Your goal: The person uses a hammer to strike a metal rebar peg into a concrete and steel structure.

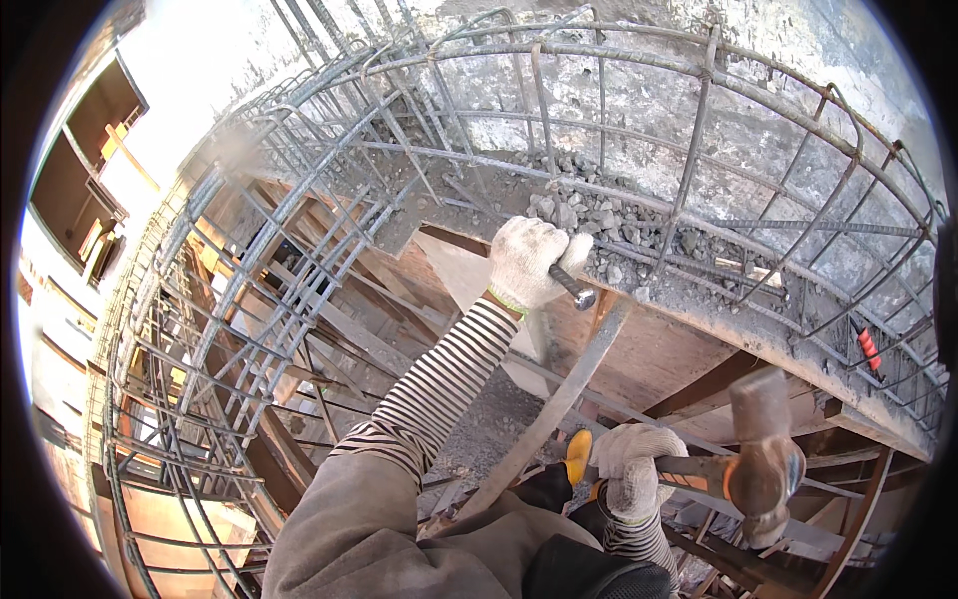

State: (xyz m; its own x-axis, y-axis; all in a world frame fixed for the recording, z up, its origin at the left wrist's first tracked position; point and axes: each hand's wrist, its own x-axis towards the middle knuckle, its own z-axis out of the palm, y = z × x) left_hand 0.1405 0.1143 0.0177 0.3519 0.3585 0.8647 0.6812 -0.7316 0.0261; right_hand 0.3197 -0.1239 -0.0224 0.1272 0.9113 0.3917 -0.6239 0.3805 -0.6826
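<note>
My left hand (527, 262), in a pale knitted glove, is closed around a steel chisel (575, 290). Its round butt end sticks out below the fist, while the working end is hidden behind the hand and rubble. Grey broken concrete (589, 212) lies right beside that fist, along the ledge inside the rebar cage. Lower down, my right hand (634, 467), gloved the same way, grips the handle of a hammer (766, 454). The hammer's heavy, worn metal head is held out to the right, apart from the chisel.
A curved rebar cage (704, 75) runs along the rough wall (639, 95) and bends round to the left. A slanted prop (559, 399) stands in front of me. Below are plywood panels (649, 339) and timbers. A red spiral piece (869, 349) sits at right.
</note>
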